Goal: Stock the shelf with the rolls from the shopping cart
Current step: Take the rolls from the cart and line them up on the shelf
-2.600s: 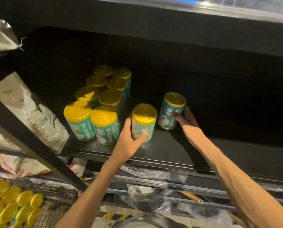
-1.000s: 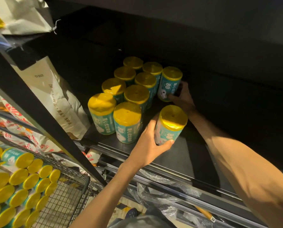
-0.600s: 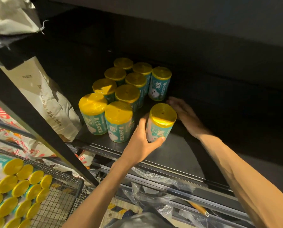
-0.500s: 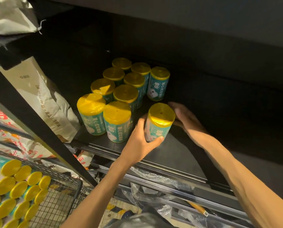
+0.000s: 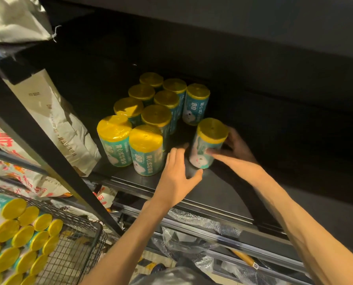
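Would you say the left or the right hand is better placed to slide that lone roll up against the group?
Probably the right hand: its fingers wrap the lone roll from the far side, while the left hand lies open beside its base, gripping nothing.

Rolls (image 5: 147,149): teal labels, white cartoon figures, yellow tops
Shelf (image 5: 223,188): black
Sack (image 5: 54,122), left: white, dark print
Cart (image 5: 73,249): dark wire mesh

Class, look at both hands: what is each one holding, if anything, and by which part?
The right hand grips the tilted roll round its teal side wall. The left hand is open beside it, holding nothing.
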